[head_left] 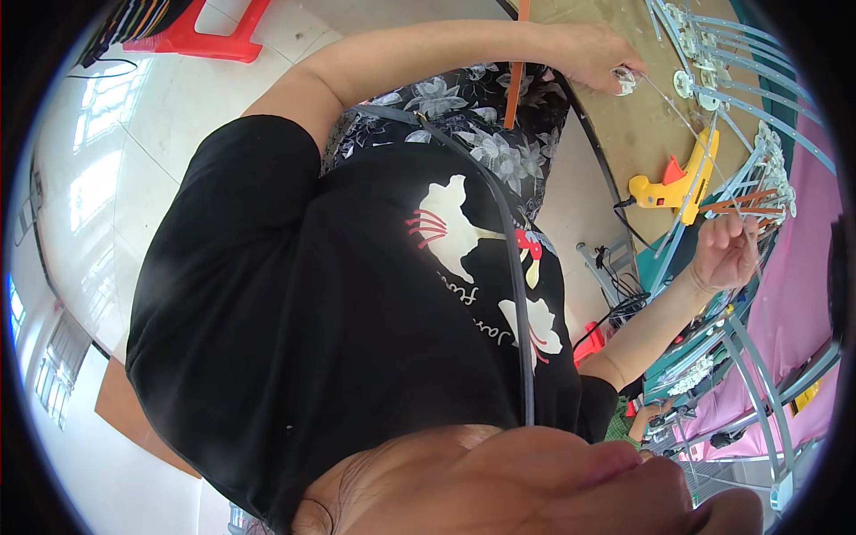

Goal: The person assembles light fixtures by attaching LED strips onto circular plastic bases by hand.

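My left hand (588, 49) reaches across my lap to the brown tabletop (637, 134) and pinches a small clear round piece (626, 80). A thin clear strand (691, 134) runs from that piece down toward my right hand (724, 254). My right hand is raised at the table's edge, its fingertips closed around the strand's lower end next to a few orange sticks (736, 203). A yellow glue gun (670, 183) lies on the table between my hands. My black shirt fills the middle of the view.
Pale blue-grey strips (758, 107) with white flower-like ornaments fan across the table's far side, over pink cloth (794, 294). Black cables (624, 294) hang below the table edge. A red plastic stool (209, 31) stands on the tiled floor. Another person's hand (649, 417) shows lower right.
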Demonstrator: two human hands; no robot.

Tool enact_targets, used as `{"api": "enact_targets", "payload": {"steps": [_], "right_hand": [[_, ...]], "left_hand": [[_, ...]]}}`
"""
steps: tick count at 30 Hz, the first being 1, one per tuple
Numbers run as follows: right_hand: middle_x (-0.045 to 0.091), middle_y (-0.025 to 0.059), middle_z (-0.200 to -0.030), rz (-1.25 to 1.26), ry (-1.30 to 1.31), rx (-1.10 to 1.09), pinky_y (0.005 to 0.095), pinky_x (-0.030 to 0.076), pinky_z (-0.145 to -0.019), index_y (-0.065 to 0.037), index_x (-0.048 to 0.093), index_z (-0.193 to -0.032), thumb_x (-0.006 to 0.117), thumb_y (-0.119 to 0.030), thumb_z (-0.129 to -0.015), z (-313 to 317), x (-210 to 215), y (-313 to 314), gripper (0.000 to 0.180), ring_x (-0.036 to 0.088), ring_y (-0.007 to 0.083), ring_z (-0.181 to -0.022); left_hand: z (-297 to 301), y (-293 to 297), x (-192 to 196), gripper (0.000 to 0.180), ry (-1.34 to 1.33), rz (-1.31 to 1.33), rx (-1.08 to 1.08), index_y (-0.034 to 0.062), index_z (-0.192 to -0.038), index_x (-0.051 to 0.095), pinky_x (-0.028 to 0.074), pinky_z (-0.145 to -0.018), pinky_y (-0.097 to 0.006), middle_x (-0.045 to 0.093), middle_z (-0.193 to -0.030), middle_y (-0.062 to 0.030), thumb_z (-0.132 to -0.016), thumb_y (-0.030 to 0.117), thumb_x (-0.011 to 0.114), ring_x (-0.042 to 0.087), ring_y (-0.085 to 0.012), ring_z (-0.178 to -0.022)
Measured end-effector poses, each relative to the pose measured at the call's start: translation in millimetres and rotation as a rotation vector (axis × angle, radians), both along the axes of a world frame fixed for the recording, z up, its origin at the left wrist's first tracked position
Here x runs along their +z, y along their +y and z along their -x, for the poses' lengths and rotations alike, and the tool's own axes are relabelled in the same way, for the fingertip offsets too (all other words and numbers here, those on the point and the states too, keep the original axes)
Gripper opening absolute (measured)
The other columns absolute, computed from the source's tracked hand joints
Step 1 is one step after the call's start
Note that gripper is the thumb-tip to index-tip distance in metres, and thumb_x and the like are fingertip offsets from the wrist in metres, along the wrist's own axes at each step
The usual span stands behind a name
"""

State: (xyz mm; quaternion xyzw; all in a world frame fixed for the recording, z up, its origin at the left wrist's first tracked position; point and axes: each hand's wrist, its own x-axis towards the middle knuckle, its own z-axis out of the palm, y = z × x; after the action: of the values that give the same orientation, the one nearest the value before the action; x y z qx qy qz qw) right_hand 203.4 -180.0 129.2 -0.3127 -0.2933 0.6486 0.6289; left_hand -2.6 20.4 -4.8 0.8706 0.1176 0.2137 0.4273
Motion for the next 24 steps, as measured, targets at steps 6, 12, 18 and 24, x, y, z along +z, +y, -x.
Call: {"api": "enact_targets", "payload": {"steps": [6,12,18,24], "right_hand": [[0.051,0.0137,-0.095,-0.132,-0.234,-0.087,0.0303,0.035,-0.065,-0.005,0.051,-0.114,0.047,0.001,-0.080,27,6,37,0.035,0.043,0.0183,-0.076],[0.059,0.0133,-0.079,0.029,-0.697,-0.331,0.0234,0.039,-0.057,0.003,0.056,-0.102,0.053,-0.003,-0.080,53,8,64,0.022,0.052,0.0168,-0.066],[0.061,0.0138,-0.078,0.247,-1.039,-0.470,0.0209,0.044,-0.052,0.006,0.057,-0.097,0.060,-0.013,-0.080,72,-29,80,0.026,0.059,0.0155,-0.059],[0.061,0.0165,-0.078,0.281,-0.918,-0.421,0.0260,0.049,-0.057,0.007,0.057,-0.093,0.059,-0.013,-0.080,70,-40,77,0.024,0.061,0.0200,-0.065]], "left_hand": [[-4,3,-3,0.035,-0.002,0.040,-0.032,0.0097,-0.105,0.054,0.044,-0.069,-0.036,0.060,-0.084,-0.0120,-0.072,0.020,0.055,0.057,-0.0266,-0.077],[-1,4,2,0.023,0.049,-0.040,-0.072,0.0083,-0.091,0.058,0.044,-0.066,-0.036,0.059,-0.081,-0.0105,-0.071,0.020,0.055,0.057,-0.0256,-0.075],[4,-4,13,0.025,0.082,0.068,-0.041,0.0086,-0.093,0.059,0.048,-0.057,-0.036,0.058,-0.080,-0.0101,-0.071,0.022,0.057,0.058,-0.0239,-0.073],[5,-2,4,0.033,0.050,0.099,-0.002,0.0081,-0.096,0.060,0.049,-0.063,-0.037,0.059,-0.085,-0.0092,-0.068,0.026,0.064,0.058,-0.0243,-0.080]]}}
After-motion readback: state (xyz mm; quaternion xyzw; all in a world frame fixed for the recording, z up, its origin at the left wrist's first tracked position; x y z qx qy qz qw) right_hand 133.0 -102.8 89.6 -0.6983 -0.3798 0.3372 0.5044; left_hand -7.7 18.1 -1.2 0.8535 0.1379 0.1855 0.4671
